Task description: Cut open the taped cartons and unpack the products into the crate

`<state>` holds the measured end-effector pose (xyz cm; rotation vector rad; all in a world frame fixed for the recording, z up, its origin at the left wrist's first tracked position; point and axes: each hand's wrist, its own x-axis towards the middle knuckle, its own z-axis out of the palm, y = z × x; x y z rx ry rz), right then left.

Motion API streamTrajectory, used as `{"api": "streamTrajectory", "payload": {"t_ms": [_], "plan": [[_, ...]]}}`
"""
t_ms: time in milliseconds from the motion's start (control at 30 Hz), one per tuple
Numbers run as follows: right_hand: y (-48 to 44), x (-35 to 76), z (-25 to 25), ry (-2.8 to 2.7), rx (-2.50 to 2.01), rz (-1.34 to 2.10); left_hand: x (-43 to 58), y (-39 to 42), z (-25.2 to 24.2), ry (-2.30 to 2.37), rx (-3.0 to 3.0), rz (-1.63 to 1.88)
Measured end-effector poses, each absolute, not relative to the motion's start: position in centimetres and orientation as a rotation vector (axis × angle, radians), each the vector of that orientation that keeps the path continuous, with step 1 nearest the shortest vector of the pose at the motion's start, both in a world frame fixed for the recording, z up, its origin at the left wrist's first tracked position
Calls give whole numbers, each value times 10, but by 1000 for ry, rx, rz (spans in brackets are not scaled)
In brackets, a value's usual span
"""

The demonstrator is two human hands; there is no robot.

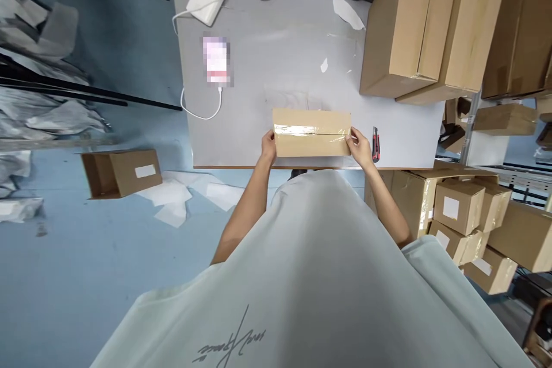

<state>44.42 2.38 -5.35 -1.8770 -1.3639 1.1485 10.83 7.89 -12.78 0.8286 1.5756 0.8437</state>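
At the table's (241, 138) six o'clock edge: a taped box (311, 145) between two hands.
Left hand (268, 146) grasps its nine o'clock end, right hand (360, 148) its three o'clock end; light, even pressure from both should keep it level without denting the card; its underside and most left fingertips are hidden, so contact with the table cannot be told, and the item (217, 60) at its ten o'clock is pixelated.
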Motion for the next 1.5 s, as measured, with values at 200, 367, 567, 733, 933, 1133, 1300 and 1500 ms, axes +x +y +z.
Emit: {"api": "streamTrajectory", "payload": {"t_ms": [200,367,567,733,933,1133,1300,1500], "plan": [[41,449,-29,-2034,-1923,716,95,58,-60,1763,1390,970],[76,442,-17,-2369,-1785,717,119,45,-4,1402,2057,452],[86,436,-15,-2476,-1779,718,135,51,-4,1388,2179,129],[89,439,-14,-2504,-1735,722,139,42,-3,1416,2212,178],[99,442,-10,-2629,-1678,682,147,55,-6,1441,2199,23],[101,437,-2,-2726,-1677,637,147,54,-3,1462,2249,43],[104,432,3,-2804,-1660,603,150,51,-3,1512,2204,34],[105,429,7,-2815,-1693,622,153,80,-11,1507,2178,-54]]}}
